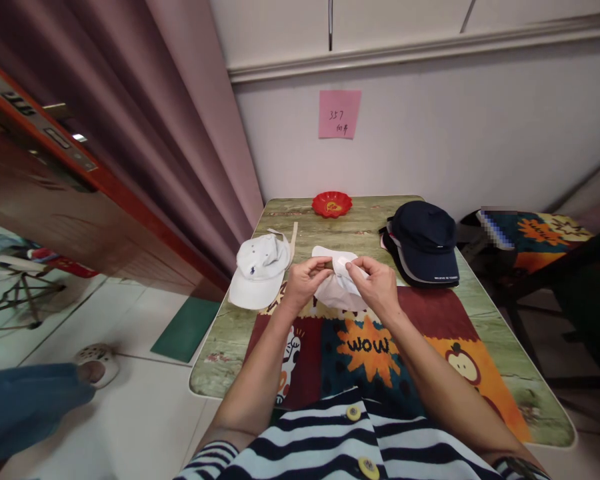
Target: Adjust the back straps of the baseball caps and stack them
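A white cap (339, 299) is held over the middle of the table, its paler brim-like edge pointing away from me. My left hand (306, 281) pinches its left side between thumb and fingers. The thumb and forefinger of my right hand (377, 283) press on a small white strap-like part at its near middle. Just left of my left hand lies a white cap with a small dark logo (260, 270), brim toward me. To the right of my right hand sits a stack of dark caps (424, 240), a navy one on top.
A red scalloped dish (332, 205) stands at the table's back. A patterned cloth (365, 350) covers part of the wood-look table (215, 353). A pink note (339, 115) is on the wall. At left are a door (80, 200) and another person's leg (30, 407).
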The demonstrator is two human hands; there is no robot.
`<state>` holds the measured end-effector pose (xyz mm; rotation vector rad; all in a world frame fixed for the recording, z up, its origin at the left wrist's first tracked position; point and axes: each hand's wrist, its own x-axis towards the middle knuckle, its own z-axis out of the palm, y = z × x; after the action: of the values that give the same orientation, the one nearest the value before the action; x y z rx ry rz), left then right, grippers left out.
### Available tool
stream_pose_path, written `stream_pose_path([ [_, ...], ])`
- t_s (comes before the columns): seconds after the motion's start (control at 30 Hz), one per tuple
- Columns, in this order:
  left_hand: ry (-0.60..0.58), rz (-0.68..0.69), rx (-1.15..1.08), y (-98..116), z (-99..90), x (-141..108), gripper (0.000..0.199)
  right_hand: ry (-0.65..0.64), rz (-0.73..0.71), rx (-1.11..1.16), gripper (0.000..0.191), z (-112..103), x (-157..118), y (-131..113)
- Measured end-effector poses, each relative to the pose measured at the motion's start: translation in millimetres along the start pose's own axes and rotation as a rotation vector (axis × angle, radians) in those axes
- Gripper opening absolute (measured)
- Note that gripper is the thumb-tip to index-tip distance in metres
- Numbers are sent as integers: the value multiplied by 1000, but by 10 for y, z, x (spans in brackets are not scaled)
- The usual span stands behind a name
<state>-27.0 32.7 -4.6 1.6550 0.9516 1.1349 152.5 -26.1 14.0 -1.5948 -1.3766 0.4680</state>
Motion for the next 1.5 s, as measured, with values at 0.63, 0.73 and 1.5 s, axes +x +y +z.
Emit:
stream_pose_path([
  [0.63,-185,199,278,182,-103,15,24,-276,-118,-74,29,-111,80,-10],
  [0.73,-227,271,356,208,-106,18,23,-295,-134,-66,30,-128,109,-34],
  [1.5,-290,517,689,303,-214,-3,22,-322,1,254,22,-38,55,224],
])
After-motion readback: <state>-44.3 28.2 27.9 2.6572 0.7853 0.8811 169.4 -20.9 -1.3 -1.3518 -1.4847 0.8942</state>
